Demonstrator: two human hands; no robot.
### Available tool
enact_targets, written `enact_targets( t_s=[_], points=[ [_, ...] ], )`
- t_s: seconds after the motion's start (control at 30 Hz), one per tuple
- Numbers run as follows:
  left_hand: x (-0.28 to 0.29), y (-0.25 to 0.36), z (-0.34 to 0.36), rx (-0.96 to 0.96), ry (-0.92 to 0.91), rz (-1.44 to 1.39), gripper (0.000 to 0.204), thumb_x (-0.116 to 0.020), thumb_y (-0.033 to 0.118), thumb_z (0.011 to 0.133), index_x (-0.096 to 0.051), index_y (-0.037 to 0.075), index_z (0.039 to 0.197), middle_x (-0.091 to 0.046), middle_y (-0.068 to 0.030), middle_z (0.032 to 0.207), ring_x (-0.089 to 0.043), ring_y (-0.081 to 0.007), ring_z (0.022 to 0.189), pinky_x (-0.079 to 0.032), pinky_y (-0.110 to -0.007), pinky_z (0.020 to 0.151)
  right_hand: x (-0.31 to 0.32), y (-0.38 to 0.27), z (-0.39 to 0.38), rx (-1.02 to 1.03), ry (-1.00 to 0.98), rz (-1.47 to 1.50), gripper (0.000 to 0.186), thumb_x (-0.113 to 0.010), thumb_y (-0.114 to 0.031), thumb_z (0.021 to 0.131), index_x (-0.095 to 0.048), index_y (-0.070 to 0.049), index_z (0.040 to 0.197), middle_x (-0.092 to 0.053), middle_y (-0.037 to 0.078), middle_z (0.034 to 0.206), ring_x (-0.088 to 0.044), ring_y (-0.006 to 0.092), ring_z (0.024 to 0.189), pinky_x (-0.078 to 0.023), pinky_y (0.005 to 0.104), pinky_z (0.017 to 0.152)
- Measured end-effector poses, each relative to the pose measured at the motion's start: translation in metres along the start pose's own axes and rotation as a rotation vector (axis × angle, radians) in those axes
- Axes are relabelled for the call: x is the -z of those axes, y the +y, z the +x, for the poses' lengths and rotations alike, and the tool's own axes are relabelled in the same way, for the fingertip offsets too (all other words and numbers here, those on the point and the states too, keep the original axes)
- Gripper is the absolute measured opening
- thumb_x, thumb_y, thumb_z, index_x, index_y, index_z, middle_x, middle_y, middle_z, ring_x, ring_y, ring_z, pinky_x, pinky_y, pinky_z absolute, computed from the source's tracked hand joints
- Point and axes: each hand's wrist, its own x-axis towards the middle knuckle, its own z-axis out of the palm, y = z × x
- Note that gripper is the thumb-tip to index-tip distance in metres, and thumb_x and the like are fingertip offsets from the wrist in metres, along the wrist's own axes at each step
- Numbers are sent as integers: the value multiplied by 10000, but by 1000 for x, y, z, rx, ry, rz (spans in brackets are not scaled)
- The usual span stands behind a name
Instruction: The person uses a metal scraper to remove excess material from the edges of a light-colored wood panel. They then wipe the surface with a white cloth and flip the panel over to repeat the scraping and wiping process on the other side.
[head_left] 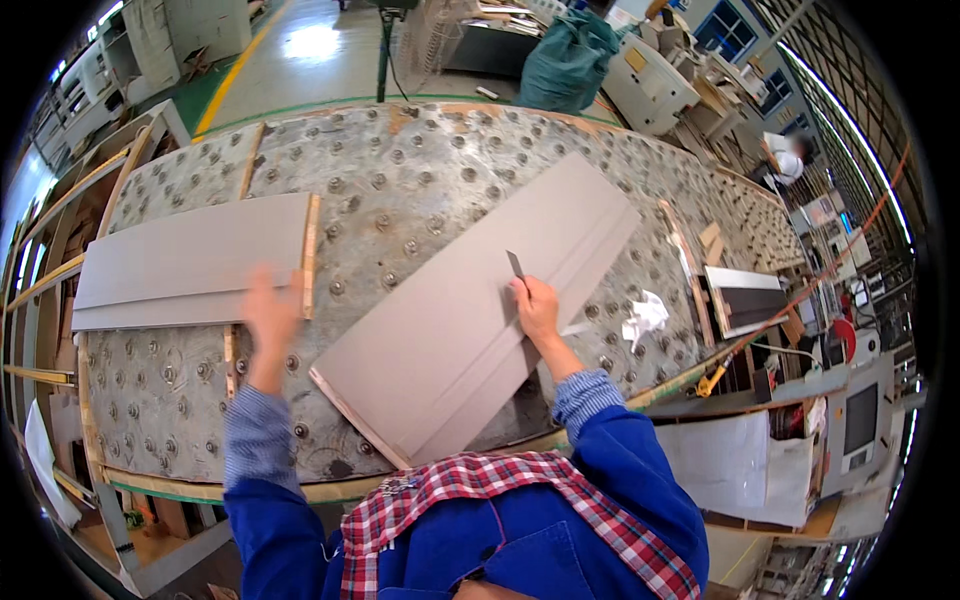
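Observation:
A long grey panel (480, 310) lies slantwise across the ball-studded metal table (430, 190), with grooved lines along its right side and a pale edge at its near end. Above it, my right hand (538, 308) is closed around a thin, dark, flat blade (514, 264) that points up and away. My left hand (272, 315), smeared by motion, is at the right end of other grey panels (190, 250) on the left; whether it touches them I cannot tell. A wooden strip (311, 250) runs along that end.
Right of the slanted panel lies a crumpled white cloth or paper (645, 318). Farther right are a dark-and-white panel piece (748, 300) and a yellow-handled tool (712, 381). Beyond the table stands a green sack (568, 62). Another person (785, 158) is at the far right.

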Motion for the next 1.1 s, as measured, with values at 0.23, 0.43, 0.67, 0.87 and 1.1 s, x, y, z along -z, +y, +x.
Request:
enact_targets(
  t_s=[0.23,0.43,0.67,0.87,1.1],
  points=[
    [-74,152,-236,-729,-420,129,783,-790,469,621,-529,104,1263,-340,-287,1382,-368,-425,1232,-319,-522,979,-8,-9,4,3,32,-25,264,-558,-232,893,-533,-59,696,-552,109,633,-545,323,632,-397,421,629],
    [-86,130,-233,-734,-340,114,694,-789,358,655,-533,140,1263,-329,-271,1381,-389,-395,1200,-320,-492,952,-16,-14,9,56,134,5,283,-558,-248,895,-526,-59,687,-543,102,613,-537,320,619,-381,423,617],
    [-36,86,-234,-722,-359,135,667,-792,308,657,-542,134,1251,-346,-233,1379,-397,-398,1195,-344,-479,962,-9,-62,-28,-89,63,458,189,-603,-194,879,-653,-31,798,-583,118,750,-565,256,651,-442,352,645],
    [50,20,-240,-614,-486,250,759,-804,248,625,-487,120,1302,-332,-205,1413,-384,-403,1215,-337,-490,1000,65,-63,-83,-197,47,592,195,-604,-130,906,-689,-42,1058,-551,-7,846,-493,73,719,-399,218,622],
    [117,-19,-248,-475,-534,412,799,-792,290,652,-439,86,1339,-303,-211,1437,-330,-429,1280,-295,-510,1043,132,50,-115,-654,222,836,254,-611,-147,915,-643,-34,1141,-605,-38,891,-507,47,777,-410,205,671]
  ],
)
